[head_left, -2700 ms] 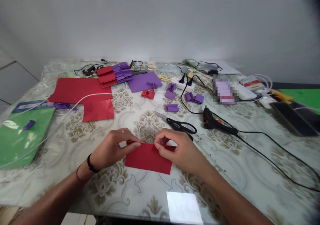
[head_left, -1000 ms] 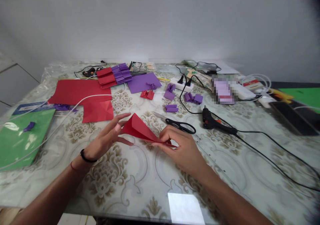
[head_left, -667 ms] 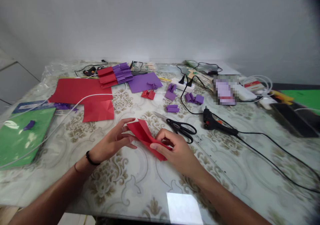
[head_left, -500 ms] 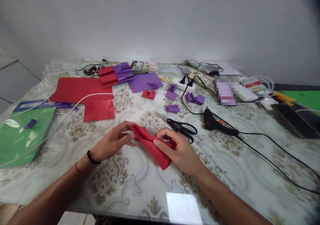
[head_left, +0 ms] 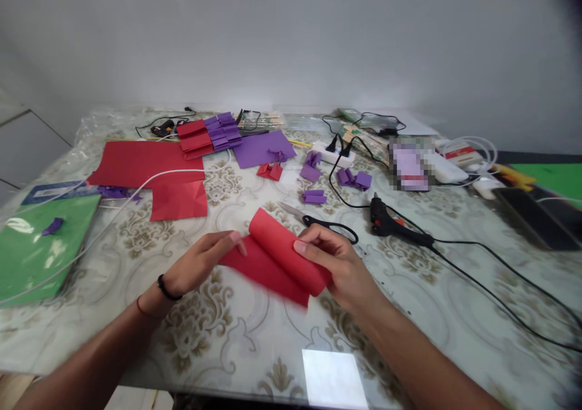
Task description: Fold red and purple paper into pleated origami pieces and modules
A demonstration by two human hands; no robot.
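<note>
A red paper sheet (head_left: 277,258) is held just above the patterned table (head_left: 227,337) in front of me, its far half curled over towards me. My right hand (head_left: 339,267) grips the curled right side, thumb on top. My left hand (head_left: 200,263) pinches the sheet's left edge with its fingertips. Black scissors (head_left: 325,223) lie just behind my right hand.
A black glue gun (head_left: 395,225) with its cable lies to the right. Red sheets (head_left: 145,161), a purple sheet (head_left: 261,148), folded red and purple pieces (head_left: 209,134) and small purple folds (head_left: 352,178) lie farther back. A green sheet (head_left: 36,246) and white cable lie left.
The red paper lay flat and folded on the table, was lifted and turned between both hands, and is now opened out with its far half curling over.
</note>
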